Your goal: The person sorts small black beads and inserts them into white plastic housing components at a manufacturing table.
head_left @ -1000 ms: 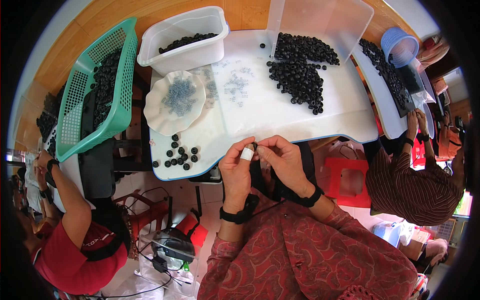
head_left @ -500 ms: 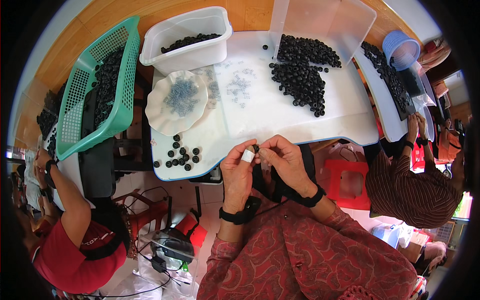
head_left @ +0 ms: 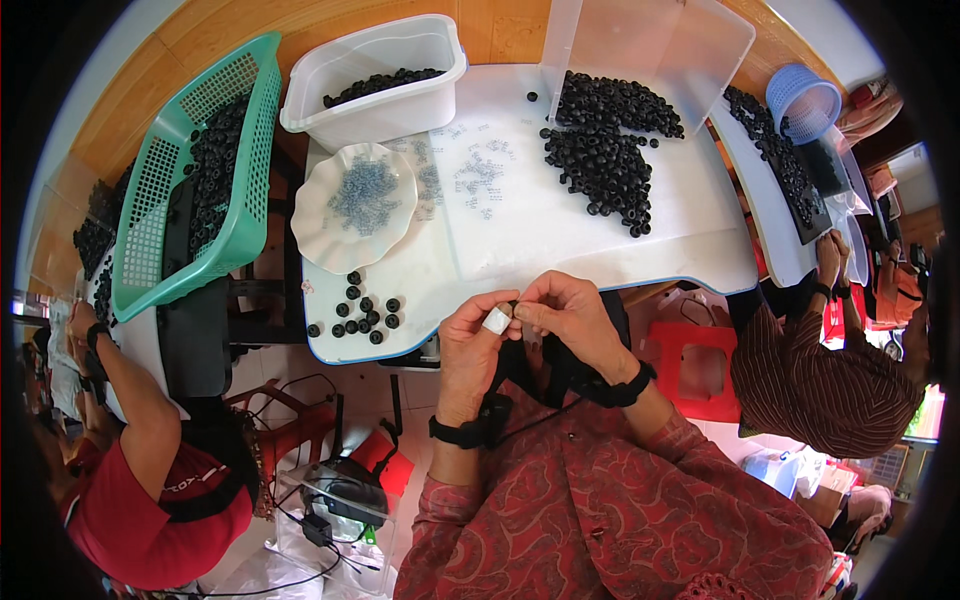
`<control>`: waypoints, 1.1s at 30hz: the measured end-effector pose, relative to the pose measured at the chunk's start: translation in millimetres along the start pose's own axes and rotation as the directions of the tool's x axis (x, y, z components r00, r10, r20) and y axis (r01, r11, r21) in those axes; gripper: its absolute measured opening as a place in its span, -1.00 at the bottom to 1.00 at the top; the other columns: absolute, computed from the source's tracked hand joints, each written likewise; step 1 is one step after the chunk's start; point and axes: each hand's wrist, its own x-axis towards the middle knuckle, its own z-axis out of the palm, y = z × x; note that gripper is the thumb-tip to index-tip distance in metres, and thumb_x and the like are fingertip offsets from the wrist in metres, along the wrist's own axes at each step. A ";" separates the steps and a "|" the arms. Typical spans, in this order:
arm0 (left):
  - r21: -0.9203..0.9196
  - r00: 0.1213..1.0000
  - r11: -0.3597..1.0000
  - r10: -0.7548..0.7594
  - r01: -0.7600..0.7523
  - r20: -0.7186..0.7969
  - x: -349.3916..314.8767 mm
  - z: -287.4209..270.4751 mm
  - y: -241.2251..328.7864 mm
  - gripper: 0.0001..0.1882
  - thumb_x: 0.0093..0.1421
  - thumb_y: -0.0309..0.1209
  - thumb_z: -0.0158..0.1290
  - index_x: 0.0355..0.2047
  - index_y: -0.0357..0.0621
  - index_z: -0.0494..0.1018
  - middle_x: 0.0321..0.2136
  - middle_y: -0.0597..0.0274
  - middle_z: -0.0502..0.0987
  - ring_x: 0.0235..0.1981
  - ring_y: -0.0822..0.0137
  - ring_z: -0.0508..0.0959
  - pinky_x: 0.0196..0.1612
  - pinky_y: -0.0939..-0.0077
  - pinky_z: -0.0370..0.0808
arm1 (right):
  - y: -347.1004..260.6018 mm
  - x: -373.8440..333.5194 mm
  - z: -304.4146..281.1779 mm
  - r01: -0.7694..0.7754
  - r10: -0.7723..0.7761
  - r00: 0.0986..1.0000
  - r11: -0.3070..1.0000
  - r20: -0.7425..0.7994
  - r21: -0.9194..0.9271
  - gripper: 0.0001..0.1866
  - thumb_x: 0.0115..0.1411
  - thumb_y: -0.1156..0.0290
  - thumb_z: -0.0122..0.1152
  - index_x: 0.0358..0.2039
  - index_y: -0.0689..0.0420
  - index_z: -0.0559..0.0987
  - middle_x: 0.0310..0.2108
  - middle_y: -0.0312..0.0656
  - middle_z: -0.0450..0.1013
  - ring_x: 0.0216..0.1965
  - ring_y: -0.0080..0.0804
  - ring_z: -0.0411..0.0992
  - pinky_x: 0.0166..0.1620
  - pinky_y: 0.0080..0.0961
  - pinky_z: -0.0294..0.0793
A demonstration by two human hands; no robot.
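Just off the near edge of the white table (head_left: 560, 245), my two hands meet at the fingertips. My left hand (head_left: 470, 340) is closed in a pinch around a small black round part (head_left: 514, 304), mostly covered by fingers. A white wrap (head_left: 497, 319) covers one of its fingers. My right hand (head_left: 572, 315) pinches at the same spot; whatever lies in its fingertips is hidden. To the left, several loose black round parts (head_left: 366, 304) lie on the table corner. Behind them a scalloped cream plate (head_left: 312, 222) holds many tiny clear bluish pieces (head_left: 365, 195).
A heap of black parts (head_left: 600, 165) lies by a tipped clear bin (head_left: 655, 55). A white tub (head_left: 375, 115) and a green basket (head_left: 150, 270), both with black parts, stand left. Co-workers sit either side: a red shirt (head_left: 165, 510), a striped shirt (head_left: 830, 380).
The small black part, partly visible between my fingertips before, is now more covered. Both hands have turned slightly, and my left wrist has shifted a little left.
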 end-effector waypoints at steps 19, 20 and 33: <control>-0.243 0.993 0.966 -0.102 0.086 -0.054 6.5 -1.0 -6.2 -0.75 0.35 -0.51 0.11 -0.01 -0.37 0.54 -0.31 0.19 0.62 -0.35 0.42 0.60 -0.26 0.57 0.59 | -2.0 3.7 14.6 -0.062 0.071 0.990 0.995 -0.121 0.076 -0.91 0.31 0.52 0.23 -0.25 0.28 0.56 -0.40 -0.22 0.57 -0.40 -0.63 0.51 -0.31 -0.68 0.49; -0.244 0.994 0.965 -0.105 0.091 -0.043 6.9 -1.2 -5.4 -0.75 0.35 -0.51 0.11 -0.01 -0.37 0.54 -0.31 0.19 0.62 -0.35 0.42 0.60 -0.26 0.57 0.59 | -3.8 4.3 17.5 -0.056 0.065 0.989 0.996 -0.130 0.072 -0.91 0.31 0.52 0.23 -0.25 0.28 0.56 -0.40 -0.22 0.57 -0.40 -0.63 0.51 -0.31 -0.68 0.49; -0.086 0.999 0.996 -0.032 0.032 -0.002 27.8 -1.9 4.2 -0.76 0.34 -0.54 0.11 -0.01 -0.36 0.54 -0.27 0.15 0.63 -0.33 0.41 0.63 -0.25 0.53 0.65 | -7.3 23.2 12.8 -0.006 0.013 0.987 0.999 -0.161 0.042 -0.88 0.28 0.53 0.27 -0.28 0.33 0.54 -0.40 -0.21 0.56 -0.42 -0.61 0.52 -0.31 -0.66 0.54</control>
